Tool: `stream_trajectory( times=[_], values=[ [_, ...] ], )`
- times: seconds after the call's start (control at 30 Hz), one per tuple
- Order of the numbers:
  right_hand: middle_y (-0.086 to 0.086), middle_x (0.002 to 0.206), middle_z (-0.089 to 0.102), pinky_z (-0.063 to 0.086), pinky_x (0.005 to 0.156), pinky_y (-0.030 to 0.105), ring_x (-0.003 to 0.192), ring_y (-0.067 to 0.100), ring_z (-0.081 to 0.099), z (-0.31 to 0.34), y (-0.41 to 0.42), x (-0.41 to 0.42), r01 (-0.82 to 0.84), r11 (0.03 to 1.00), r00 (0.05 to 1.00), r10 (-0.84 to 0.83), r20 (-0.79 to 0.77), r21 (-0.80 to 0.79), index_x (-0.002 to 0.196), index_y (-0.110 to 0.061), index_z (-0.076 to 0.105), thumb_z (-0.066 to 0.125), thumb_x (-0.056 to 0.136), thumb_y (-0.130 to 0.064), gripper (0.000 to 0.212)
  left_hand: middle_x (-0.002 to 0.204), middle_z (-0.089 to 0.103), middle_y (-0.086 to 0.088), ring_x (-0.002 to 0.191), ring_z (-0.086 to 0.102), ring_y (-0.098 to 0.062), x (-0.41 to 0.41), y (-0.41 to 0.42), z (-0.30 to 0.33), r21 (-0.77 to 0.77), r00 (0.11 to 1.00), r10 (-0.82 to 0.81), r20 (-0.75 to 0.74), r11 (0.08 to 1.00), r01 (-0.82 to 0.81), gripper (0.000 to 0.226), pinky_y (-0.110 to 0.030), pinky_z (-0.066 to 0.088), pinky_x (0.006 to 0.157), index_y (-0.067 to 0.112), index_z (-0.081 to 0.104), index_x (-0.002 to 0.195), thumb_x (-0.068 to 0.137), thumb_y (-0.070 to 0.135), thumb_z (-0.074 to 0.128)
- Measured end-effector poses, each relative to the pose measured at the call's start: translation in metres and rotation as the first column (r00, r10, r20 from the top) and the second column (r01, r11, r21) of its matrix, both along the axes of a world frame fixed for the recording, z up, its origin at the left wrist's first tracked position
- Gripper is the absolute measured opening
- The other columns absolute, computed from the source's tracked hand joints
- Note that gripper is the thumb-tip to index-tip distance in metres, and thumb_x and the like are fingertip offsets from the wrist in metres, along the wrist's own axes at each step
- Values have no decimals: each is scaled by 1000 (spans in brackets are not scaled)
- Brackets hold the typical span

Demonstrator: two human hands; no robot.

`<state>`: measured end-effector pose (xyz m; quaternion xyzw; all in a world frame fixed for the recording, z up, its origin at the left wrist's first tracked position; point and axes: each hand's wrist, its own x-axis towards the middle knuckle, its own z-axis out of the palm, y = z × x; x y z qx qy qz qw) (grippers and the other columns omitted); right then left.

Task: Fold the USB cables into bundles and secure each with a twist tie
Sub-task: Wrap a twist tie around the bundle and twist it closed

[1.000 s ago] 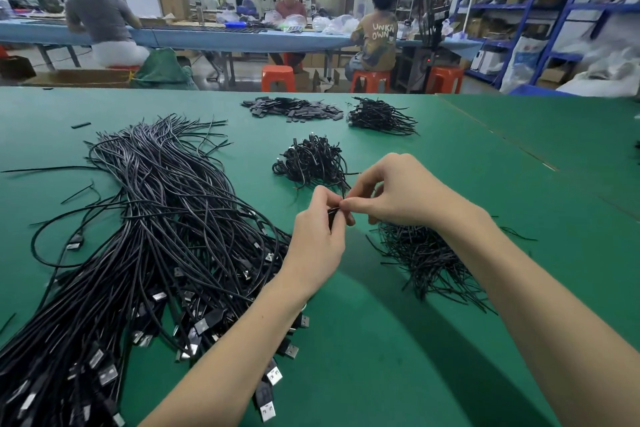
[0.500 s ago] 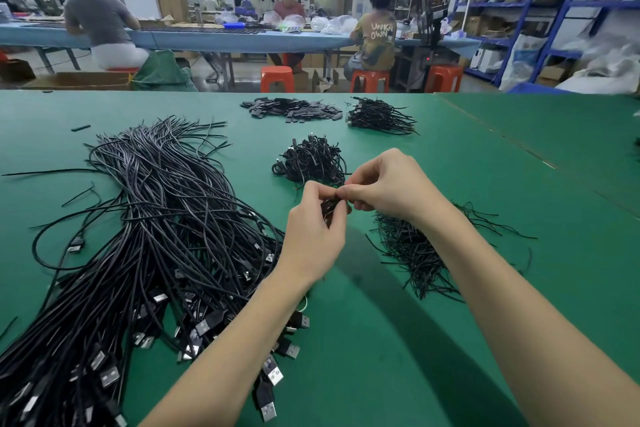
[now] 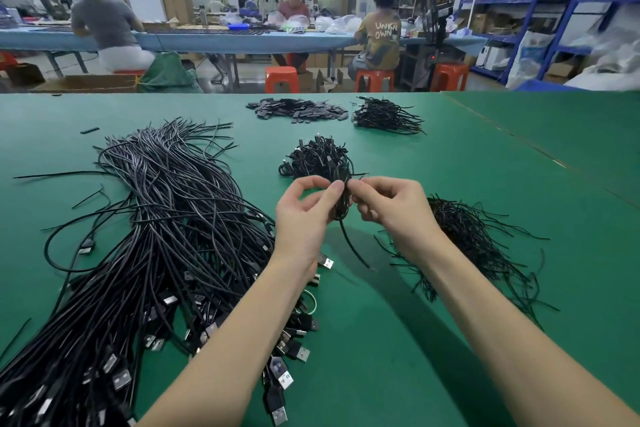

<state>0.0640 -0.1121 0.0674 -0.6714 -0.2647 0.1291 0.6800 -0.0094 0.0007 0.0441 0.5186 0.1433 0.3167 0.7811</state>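
Both hands work above the green tabletop [image 3: 398,340]. The left hand [image 3: 304,215] pinches a folded cable bundle [image 3: 341,203] between thumb and fingertips, evidently to keep the loops from springing apart. The right hand [image 3: 391,206] has its fingers curled in, pinching at the bundle's top, presumably twisting a tie; the tie itself cannot be made out. One cable tail hangs free below. Loose USB cables [image 3: 156,236] lie at left, twist ties [image 3: 467,239] at right within reach, finished bundles [image 3: 320,158] beyond. Legible writing: "UNKN OWN" on a seated worker's shirt [image 3: 384,33].

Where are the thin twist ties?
In the head view, the twist ties lie on the green table, right of the right hand.
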Motion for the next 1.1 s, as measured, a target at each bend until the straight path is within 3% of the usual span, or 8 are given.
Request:
stream_trajectory(
  times=[0.13, 0.3, 0.4, 0.5, 0.6, 0.67, 0.97, 1.1],
  values=[
    [2, 65, 58, 43, 42, 10, 43, 1, 48, 6, 1, 4, -109, 964, 638, 255, -726, 243, 78, -2, 63, 73, 79, -8, 12, 82, 76, 7, 74, 70, -3, -4, 1, -8, 527, 978, 171, 123, 823, -210, 20, -14, 51, 70, 26, 60, 94, 86, 20, 77],
    [7, 63, 58, 44, 39, 10, 41, 6, 51, 3, -4, 13, -108, 914, 331, 404, -853, 391, 77, 1, 60, 64, 80, -2, 6, 89, 70, 16, 88, 68, 4, -8, 8, -12, 867, 934, 222, 281, 359, -347, 19, -13, 51, 80, 28, 59, 100, 89, 24, 74],
    [2, 66, 62, 46, 42, 12, 44, 4, 52, 0, -6, 13, -182, 968, 630, 251, -735, 174, 81, -3, 65, 69, 90, -12, 13, 84, 75, 15, 73, 69, 1, -6, 7, -9, 699, 979, 175, 100, 689, -194, 20, -11, 49, 67, 31, 61, 96, 85, 28, 77],
    [1, 99, 71, 54, 56, 21, 61, 12, 67, -1, -9, 14, -27, 985, 989, 1, -151, -169, 104, -13, 69, 65, 98, -20, 11, 81, 78, 5, 69, 69, -6, -1, 10, -9, 415, 993, 83, -80, 909, -42, 24, -16, 48, 65, 28, 62, 97, 82, 34, 80],
    [-10, 113, 64, 55, 67, 21, 82, 10, 66, 4, -22, 19, 190, 937, 833, 5, 553, -294, 109, -27, 65, 64, 92, -10, 24, 85, 78, -4, 89, 74, -24, 1, 14, -10, 232, 993, -11, -120, 972, 39, 32, -35, 53, 78, 21, 62, 103, 80, 32, 81],
    [-13, 109, 63, 54, 73, 26, 89, 9, 63, 5, -26, 19, 153, 933, 679, 141, 720, -326, 105, -28, 67, 72, 88, -14, 23, 86, 78, -8, 86, 74, -24, 2, 16, -9, 176, 993, -42, -111, 983, 61, 31, -38, 53, 82, 19, 62, 104, 81, 28, 81],
    [-9, 86, 75, 55, 69, 24, 78, 7, 67, -2, -18, 13, 137, 972, 640, 61, 766, -192, 95, -18, 79, 77, 89, -18, 5, 87, 78, -8, 79, 72, -15, -2, 18, -5, 124, 990, -111, -82, 985, 120, 23, -28, 52, 73, 17, 63, 103, 86, 19, 77],
    [1, 70, 74, 57, 61, 20, 60, 11, 63, 0, -9, 10, -41, 996, 996, 47, 72, -76, 80, -15, 78, 79, 85, -10, 7, 84, 78, -5, 76, 70, -14, -4, 16, -6, 328, 1000, -24, -5, 944, 25, 25, -21, 52, 73, 17, 59, 106, 88, 19, 76]
  ],
)
